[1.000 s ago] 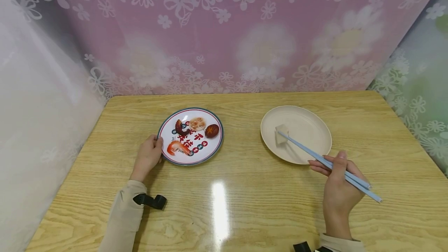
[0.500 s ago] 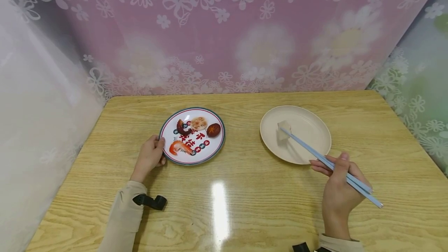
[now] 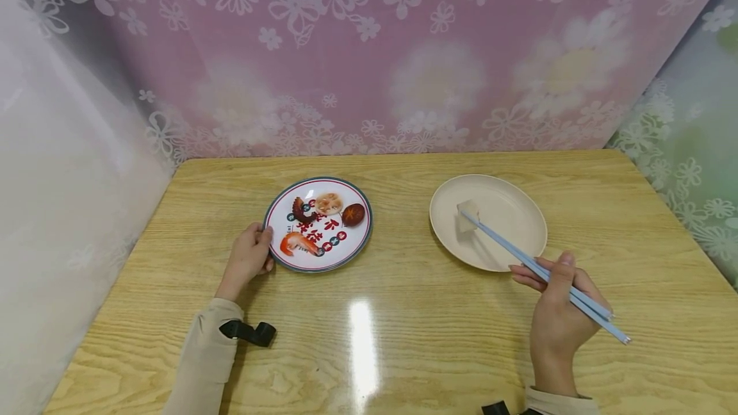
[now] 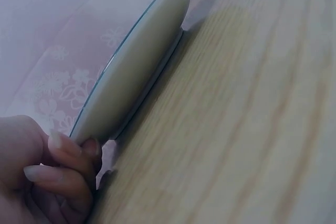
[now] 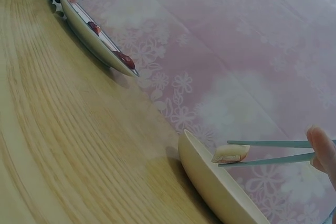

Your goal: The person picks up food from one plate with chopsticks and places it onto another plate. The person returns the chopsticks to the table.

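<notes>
My left hand (image 3: 249, 253) pinches the left rim of a white plate (image 3: 359, 245) with red lettering and a blue-green edge. On it lie a shrimp (image 3: 295, 244), a mushroom cap (image 3: 353, 214), a pale lotus root slice (image 3: 328, 203) and a dark reddish-brown curled piece (image 3: 301, 211), like an octopus tentacle. My right hand (image 3: 562, 312) holds light blue chopsticks (image 3: 507, 247). Between their tips is a pale, blocky food piece (image 5: 231, 153), over the left part of a beige plate (image 3: 513, 223). The right wrist view shows one tip on either side of this piece.
Both plates stand on a wood-grain table (image 3: 398, 312), with bare tabletop between them. Behind it hangs a pink flowered cloth (image 3: 369, 82). A black strap (image 3: 248, 332) sits on the left sleeve.
The white plate and my left hand have shifted slightly right. The pale piece has moved a little up and right in the chopsticks, then stayed almost still.
</notes>
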Action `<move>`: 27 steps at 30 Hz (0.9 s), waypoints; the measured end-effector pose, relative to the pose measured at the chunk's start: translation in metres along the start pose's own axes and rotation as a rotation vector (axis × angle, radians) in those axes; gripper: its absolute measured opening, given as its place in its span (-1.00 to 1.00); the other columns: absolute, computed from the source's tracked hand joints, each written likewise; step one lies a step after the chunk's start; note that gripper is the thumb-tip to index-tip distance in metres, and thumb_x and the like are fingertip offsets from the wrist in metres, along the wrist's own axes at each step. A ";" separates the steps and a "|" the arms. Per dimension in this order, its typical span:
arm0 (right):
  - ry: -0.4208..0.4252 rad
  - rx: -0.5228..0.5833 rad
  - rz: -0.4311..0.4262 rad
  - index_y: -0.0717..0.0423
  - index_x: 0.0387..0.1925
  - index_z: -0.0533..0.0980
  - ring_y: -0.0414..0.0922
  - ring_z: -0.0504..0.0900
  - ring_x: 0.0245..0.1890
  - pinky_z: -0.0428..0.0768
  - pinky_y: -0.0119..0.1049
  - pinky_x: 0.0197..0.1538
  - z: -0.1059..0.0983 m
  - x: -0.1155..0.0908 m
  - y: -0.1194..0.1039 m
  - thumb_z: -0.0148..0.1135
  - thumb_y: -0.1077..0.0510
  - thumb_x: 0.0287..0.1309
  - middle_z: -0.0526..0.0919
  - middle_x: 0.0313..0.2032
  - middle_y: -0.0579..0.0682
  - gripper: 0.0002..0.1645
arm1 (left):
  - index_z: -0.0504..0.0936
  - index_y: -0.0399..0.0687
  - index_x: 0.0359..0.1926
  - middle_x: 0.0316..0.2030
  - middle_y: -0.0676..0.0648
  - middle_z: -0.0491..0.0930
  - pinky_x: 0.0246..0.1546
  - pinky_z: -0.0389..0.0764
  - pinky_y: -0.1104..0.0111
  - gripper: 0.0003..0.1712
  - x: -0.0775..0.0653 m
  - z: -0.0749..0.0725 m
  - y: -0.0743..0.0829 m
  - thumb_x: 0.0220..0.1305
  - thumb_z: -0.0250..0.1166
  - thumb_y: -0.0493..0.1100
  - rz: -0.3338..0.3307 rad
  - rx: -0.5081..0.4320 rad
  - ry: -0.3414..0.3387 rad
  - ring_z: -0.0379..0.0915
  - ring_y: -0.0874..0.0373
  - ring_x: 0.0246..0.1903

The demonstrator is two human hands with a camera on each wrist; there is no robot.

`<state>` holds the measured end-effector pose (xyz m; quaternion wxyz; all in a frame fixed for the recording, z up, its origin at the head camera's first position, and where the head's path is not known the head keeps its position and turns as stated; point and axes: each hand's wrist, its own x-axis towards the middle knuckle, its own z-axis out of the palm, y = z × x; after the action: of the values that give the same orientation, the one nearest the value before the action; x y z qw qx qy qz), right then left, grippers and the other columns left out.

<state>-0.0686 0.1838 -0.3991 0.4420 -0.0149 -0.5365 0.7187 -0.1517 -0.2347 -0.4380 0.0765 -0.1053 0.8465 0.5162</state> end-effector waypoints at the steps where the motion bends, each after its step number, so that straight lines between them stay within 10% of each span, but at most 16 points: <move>1: -0.001 -0.001 -0.003 0.68 -0.42 0.52 -0.12 0.68 -0.66 0.57 -0.40 -0.58 0.000 0.000 0.000 0.12 0.32 0.31 0.67 -0.61 0.16 -0.64 | 0.28 -0.38 0.15 -0.56 -0.06 0.41 -0.68 0.46 0.39 -0.58 0.000 0.000 0.000 0.54 -0.16 -0.09 0.001 -0.004 0.001 0.36 0.23 -0.71; 27: -0.006 0.020 -0.019 0.71 -0.42 0.50 -0.10 0.68 -0.65 0.57 -0.39 -0.59 -0.001 0.001 0.000 0.10 0.34 0.31 0.66 -0.60 0.18 -0.64 | 0.30 -0.39 0.09 -0.65 -0.03 0.37 -0.73 0.36 0.40 -0.63 -0.003 0.002 0.000 0.53 -0.13 -0.13 0.017 0.001 0.021 0.30 0.22 -0.76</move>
<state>-0.0687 0.1847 -0.3989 0.4476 -0.0033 -0.5308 0.7197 -0.1488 -0.2329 -0.4383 0.0633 -0.1037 0.8484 0.5152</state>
